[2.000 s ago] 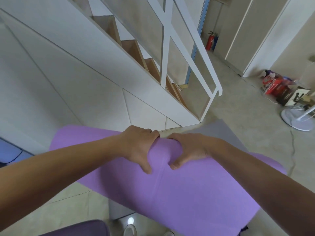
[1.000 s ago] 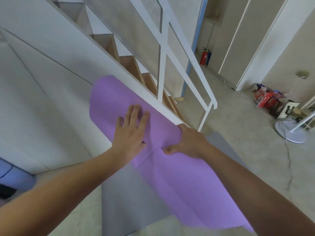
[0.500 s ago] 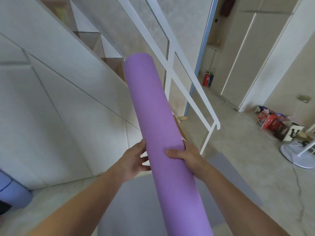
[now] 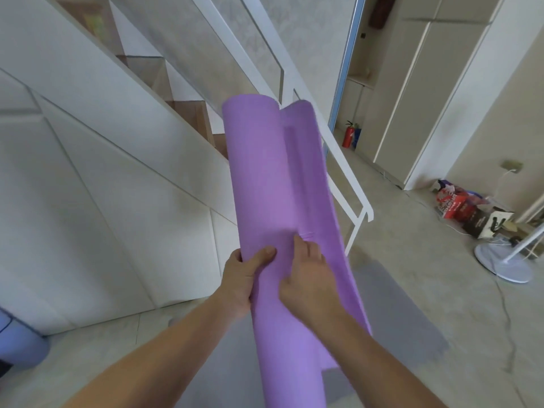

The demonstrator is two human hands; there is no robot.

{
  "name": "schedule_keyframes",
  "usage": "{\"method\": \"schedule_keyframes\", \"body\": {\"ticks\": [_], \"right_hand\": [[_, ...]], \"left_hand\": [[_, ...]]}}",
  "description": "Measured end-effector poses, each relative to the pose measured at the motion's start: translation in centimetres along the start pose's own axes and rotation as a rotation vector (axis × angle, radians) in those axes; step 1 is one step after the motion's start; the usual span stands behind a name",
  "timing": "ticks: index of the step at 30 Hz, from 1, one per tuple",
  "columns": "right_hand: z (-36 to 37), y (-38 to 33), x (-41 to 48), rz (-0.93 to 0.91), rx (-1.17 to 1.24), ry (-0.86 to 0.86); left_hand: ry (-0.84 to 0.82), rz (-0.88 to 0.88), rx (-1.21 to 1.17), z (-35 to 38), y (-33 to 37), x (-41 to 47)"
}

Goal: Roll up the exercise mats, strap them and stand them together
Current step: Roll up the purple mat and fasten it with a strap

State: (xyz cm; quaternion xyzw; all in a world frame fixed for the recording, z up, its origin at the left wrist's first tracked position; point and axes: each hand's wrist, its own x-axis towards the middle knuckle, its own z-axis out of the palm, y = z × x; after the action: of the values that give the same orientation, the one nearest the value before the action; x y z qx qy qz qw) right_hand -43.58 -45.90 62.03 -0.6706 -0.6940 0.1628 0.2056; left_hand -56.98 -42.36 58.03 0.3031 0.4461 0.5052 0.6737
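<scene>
A purple exercise mat [image 4: 265,178] is rolled into a long tube and held upright in front of me, its loose outer flap standing open along the right side. My left hand [image 4: 244,278] grips the roll from the left with the thumb across its front. My right hand [image 4: 309,275] presses on the flap's edge at the middle of the roll. A grey mat [image 4: 394,319] lies flat on the floor beneath. A blue rolled mat [image 4: 20,343] shows at the lower left edge. No strap is visible.
A white staircase panel [image 4: 103,201] and its white handrail [image 4: 347,184] stand close ahead. A fan base [image 4: 503,260] with a cable, boxes [image 4: 459,207] and a red fire extinguisher [image 4: 348,136] sit on the floor at right.
The mat went from lying rolled under both hands to being lifted upright. Since half a second ago its outer flap has come loose on the right, and my right hand has shifted onto that flap.
</scene>
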Motion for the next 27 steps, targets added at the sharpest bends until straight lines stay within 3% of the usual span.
{"method": "schedule_keyframes", "body": {"ticks": [3,7,9,15,19,22,25,27], "right_hand": [[1.6,-0.9,-1.0,0.036,0.068,-0.024],[0.8,0.4,-0.1,0.056,0.187,0.150],[-0.4,0.8,0.2,0.040,0.300,0.150],[-2.4,1.5,0.2,-0.035,0.809,-0.106],[-2.5,1.5,0.2,-0.066,1.015,-0.255],[-3.2,1.1,0.3,-0.050,0.817,-0.271],[-3.1,1.1,-0.1,-0.105,0.305,0.033],[-3.1,1.7,-0.2,-0.140,0.349,0.221]], "left_hand": [[-0.015,0.073,0.126,0.8,-0.2,-0.2],[-0.122,0.024,0.213,-0.1,1.0,-0.9],[-0.182,0.045,0.254,-0.6,2.0,-1.2],[-0.414,0.167,0.246,-1.3,5.4,-0.6],[-0.387,0.173,0.190,-1.0,6.0,-0.7],[-0.319,0.187,0.122,-0.8,5.4,-0.8],[-0.230,0.201,0.088,-1.1,5.2,-0.7],[-0.205,0.195,0.078,-1.4,5.5,-0.7]]}}
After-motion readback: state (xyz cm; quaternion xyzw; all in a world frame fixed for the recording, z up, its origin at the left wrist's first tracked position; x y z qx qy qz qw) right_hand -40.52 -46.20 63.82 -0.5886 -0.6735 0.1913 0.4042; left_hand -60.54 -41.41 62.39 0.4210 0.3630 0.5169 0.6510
